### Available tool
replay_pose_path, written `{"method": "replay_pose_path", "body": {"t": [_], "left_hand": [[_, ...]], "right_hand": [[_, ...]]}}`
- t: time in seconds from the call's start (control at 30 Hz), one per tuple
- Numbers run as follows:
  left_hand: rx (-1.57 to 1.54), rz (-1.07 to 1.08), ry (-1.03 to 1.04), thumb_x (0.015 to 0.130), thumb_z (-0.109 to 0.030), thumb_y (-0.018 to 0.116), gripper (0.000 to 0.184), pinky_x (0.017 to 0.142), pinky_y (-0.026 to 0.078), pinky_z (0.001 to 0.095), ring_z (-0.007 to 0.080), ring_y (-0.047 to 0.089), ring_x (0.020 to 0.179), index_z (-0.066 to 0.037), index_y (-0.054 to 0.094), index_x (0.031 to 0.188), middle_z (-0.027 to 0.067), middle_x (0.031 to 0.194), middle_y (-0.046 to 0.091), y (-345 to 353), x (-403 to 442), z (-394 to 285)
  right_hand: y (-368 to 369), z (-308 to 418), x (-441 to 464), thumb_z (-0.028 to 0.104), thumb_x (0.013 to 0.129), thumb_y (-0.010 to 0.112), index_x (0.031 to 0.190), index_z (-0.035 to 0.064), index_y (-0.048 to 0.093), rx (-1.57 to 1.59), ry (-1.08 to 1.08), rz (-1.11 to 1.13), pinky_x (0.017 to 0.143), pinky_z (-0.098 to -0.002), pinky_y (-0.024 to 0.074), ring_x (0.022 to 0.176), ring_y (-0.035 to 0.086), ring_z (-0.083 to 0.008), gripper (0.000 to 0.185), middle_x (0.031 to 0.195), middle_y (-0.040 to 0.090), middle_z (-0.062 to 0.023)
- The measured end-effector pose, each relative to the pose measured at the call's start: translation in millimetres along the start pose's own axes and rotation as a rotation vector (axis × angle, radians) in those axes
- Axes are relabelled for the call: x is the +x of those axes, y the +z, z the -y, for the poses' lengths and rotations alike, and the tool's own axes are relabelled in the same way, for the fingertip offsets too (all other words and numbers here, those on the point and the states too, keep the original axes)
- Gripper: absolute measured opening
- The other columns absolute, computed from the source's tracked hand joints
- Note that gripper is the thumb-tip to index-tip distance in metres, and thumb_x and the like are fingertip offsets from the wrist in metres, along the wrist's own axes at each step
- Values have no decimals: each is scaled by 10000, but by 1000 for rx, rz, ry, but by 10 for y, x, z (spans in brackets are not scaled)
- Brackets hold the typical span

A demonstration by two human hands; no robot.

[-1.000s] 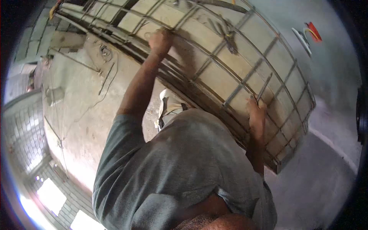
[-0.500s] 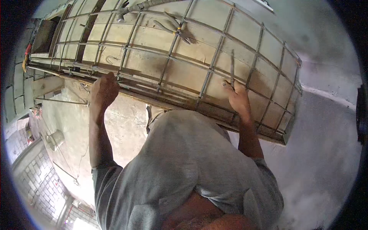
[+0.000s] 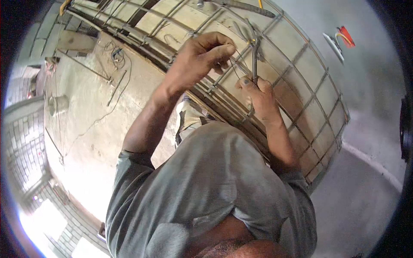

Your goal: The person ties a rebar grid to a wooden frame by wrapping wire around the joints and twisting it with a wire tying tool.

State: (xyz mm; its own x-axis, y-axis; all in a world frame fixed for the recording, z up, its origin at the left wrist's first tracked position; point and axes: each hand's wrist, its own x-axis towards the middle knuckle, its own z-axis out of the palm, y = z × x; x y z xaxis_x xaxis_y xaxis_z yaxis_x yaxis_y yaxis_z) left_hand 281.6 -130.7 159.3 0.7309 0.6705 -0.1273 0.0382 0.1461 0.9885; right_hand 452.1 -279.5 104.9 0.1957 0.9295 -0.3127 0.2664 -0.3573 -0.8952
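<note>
A thin tie wire is pinched between the thumb and fingers of my left hand. The wire runs over towards my right hand, whose fingers are closed round a short dark metal rod that points away from me. Whether the rod has a hooked tip I cannot tell. Both hands are above a rebar grid laid over pale boards. Just beyond the rod, pliers with yellow marks lie on the grid, partly hidden behind it.
A hammer lies across the far bars. Bundled long bars run along the near edge of the boards. Down on the floor are a bucket, a loose cable and thin rods. A grey wall stands at the right.
My left hand has left the near edge bars and moved right, close to my right hand, with the wire now visible. The head view has turned, so the grid appears tilted.
</note>
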Motion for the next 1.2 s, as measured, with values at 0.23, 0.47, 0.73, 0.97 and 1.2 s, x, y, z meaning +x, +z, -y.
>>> {"method": "replay_pose_path", "body": {"t": [0.23,0.47,0.73,0.97,1.2], "left_hand": [[-392,84,18,932,-268,638,348,832,523,327,192,644,938,11,610,1139,109,1043,650,-86,-236,589],[-469,-164,-50,921,-208,657,257,797,538,339,211,666,862,8,614,1053,114,942,664,-80,-348,997],[-453,-214,-128,929,-220,657,232,754,539,299,170,661,796,-5,621,1009,79,904,670,21,-425,1211],[-402,-252,-198,939,-199,642,185,667,535,277,154,642,672,-17,617,960,71,781,659,124,-426,1255],[-329,-204,-173,958,-141,587,123,629,528,274,142,637,671,-33,601,900,53,785,652,69,-390,1203]], "right_hand": [[269,44,-12,311,932,630,935,45,606,960,202,328,471,-227,332,502,420,-69,267,579,425,40],[494,-102,22,299,904,665,862,40,628,543,142,54,480,-250,309,517,400,-70,265,575,425,40],[602,-384,42,269,903,634,800,30,615,280,190,-77,493,-278,287,536,367,-78,261,612,416,59],[603,-508,73,256,894,639,833,42,637,305,218,-64,484,-270,287,525,348,-63,223,619,412,66],[640,-447,19,281,898,652,811,14,604,411,233,-88,468,-264,295,502,393,-60,284,598,445,44]]}}
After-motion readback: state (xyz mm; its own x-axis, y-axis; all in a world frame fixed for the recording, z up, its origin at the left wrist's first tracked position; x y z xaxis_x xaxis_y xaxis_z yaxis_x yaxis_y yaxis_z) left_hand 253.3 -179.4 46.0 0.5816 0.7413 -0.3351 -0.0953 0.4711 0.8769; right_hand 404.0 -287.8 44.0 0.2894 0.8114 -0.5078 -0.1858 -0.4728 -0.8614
